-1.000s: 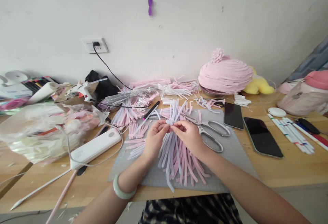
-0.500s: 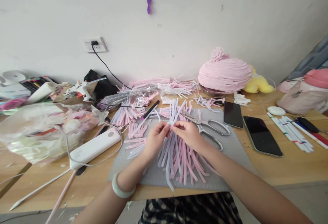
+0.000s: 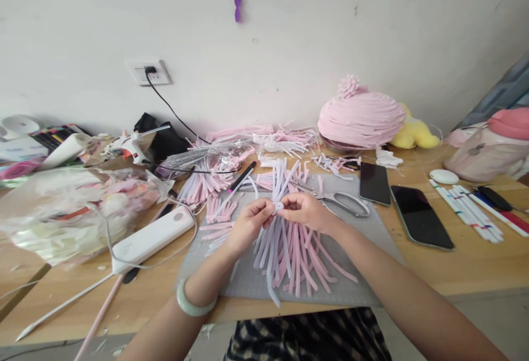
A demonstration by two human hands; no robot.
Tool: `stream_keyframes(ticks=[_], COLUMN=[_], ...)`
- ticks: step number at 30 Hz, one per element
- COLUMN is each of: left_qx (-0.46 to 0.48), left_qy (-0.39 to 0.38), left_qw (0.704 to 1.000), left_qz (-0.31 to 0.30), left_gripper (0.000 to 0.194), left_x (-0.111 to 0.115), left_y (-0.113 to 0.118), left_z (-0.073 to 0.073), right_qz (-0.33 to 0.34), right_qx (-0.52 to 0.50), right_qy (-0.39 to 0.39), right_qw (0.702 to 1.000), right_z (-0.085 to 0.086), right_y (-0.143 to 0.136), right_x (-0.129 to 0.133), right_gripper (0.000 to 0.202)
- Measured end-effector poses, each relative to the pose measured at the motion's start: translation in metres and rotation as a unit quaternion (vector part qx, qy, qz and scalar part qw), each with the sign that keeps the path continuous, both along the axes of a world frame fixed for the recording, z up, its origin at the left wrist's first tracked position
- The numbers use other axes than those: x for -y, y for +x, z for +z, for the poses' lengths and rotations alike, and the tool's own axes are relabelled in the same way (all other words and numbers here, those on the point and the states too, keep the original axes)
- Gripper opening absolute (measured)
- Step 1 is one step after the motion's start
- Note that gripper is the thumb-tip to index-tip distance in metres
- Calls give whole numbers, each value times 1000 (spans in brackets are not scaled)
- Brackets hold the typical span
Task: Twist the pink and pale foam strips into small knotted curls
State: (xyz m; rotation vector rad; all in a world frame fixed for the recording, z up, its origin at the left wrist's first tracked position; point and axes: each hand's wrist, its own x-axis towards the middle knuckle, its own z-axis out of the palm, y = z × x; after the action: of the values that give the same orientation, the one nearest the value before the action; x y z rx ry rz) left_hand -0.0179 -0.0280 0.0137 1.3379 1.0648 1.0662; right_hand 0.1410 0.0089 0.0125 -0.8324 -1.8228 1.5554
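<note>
My left hand (image 3: 250, 222) and my right hand (image 3: 309, 213) meet over the grey mat (image 3: 363, 264). Their fingertips pinch a small coiled lavender pipe cleaner (image 3: 279, 206) between them, one at each side. Beneath and beyond the hands lie loose lavender pipe cleaners (image 3: 270, 264) and pink pipe cleaners (image 3: 303, 267), fanned out toward the mat's front edge. Metal scissors (image 3: 349, 205) rest just right of my right hand, partly covered by it. Shorter pink pieces (image 3: 221, 209) are left of my left hand, near a black marker (image 3: 243, 176).
Two phones (image 3: 421, 217) (image 3: 374, 183) and several white markers (image 3: 467, 212) lie at right. A pink pipe-cleaner bundle (image 3: 361, 116) stands by the wall. At left are a white power strip (image 3: 152, 237) with cables, a plastic bag (image 3: 74, 212) and a glue gun (image 3: 134, 146).
The small coil has turned so that its round face shows between the fingertips. My right hand has shifted slightly, covering more of the scissors' lower handle.
</note>
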Motion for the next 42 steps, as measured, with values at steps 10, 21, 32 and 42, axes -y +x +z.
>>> stream_keyframes(ticks=[10, 21, 32, 42], left_qx=[-257, -78, -6, 117], left_qy=[214, 59, -1, -59], left_qw=[931, 994, 999, 991], left_qz=[145, 53, 53, 25], left_gripper=[20, 28, 20, 15], left_x=[3, -7, -5, -7], left_y=[3, 0, 6, 2], left_z=[-6, -4, -5, -8], right_qz=[-212, -123, -169, -82], right_qx=[-16, -29, -23, -61], right_qy=[158, 21, -42, -48], right_qw=[964, 992, 984, 994], right_z=[-9, -8, -12, -11], right_y=[-23, -9, -15, -10], right_x=[21, 2, 1, 2], right_gripper=[11, 21, 27, 25])
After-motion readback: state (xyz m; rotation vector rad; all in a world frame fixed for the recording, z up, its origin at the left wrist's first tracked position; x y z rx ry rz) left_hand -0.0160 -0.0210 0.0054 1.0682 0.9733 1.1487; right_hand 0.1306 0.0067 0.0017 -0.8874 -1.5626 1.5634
